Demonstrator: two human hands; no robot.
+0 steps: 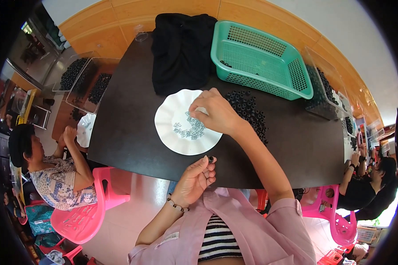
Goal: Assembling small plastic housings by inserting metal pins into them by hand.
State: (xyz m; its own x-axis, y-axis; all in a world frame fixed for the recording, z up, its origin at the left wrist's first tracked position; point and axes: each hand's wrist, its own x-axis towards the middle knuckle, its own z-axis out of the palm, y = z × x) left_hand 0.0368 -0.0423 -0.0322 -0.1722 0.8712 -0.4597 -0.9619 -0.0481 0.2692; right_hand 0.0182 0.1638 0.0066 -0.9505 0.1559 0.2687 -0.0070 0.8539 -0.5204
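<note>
My left hand (193,177) is near the table's front edge, below the plate, with thumb and forefinger pinching a small black cylindrical piece (211,159). A white plate with a wavy rim (166,132) lies on the dark table, bearing a scatter of tiny pale, clear-looking pieces (192,130). Over the plate's right side, my right hand (216,111) has its thumb and fingers pressed together just above those pieces. Whatever may be between its fingertips is too small to make out. Right of that hand spreads a pile of small black pieces (247,108), like those in my left hand.
A folded black cloth (181,53) and a green plastic basket (256,53) lie at the back. Clear bins of black pieces stand at the right (325,88) and left (93,88). Co-workers sit on both sides, near pink chairs (82,221). A clear cup (140,33) stands far left.
</note>
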